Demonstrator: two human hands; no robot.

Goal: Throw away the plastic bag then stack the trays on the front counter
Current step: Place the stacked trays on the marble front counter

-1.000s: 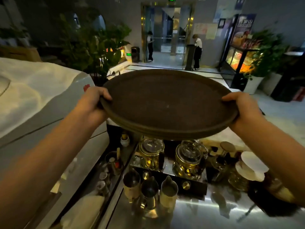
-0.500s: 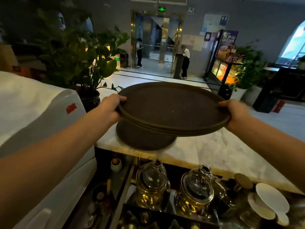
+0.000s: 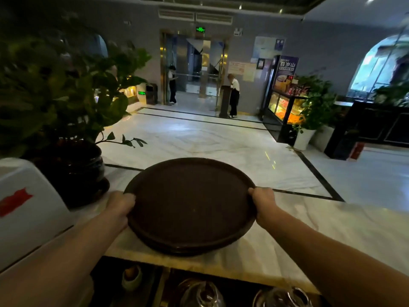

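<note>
Trays (image 3: 190, 207), dark and round, are now low over the marble worktop (image 3: 332, 231), while half a second ago they were in the air above a single tray that lay alone on it. That lower tray is now covered: only a thin dark edge shows below the near rim, so the stack seems to be set down or nearly so; it cannot be told if the weight rests fully.

The left hand (image 3: 120, 207) has a closed grip on the left rim, and the right hand (image 3: 262, 203) is closed on the right rim, thumbs on top and the other fingers hidden under the edge. Between the two grips lies the flat tray surface. Outside the left grip stand a potted plant (image 3: 73, 169) and a white machine (image 3: 28, 209); outside the right grip the worktop is bare.

For the task this probably means that stacking is almost finished: what remains is to release both rims and check that the edges sit evenly. No plastic bag is seen.
</note>
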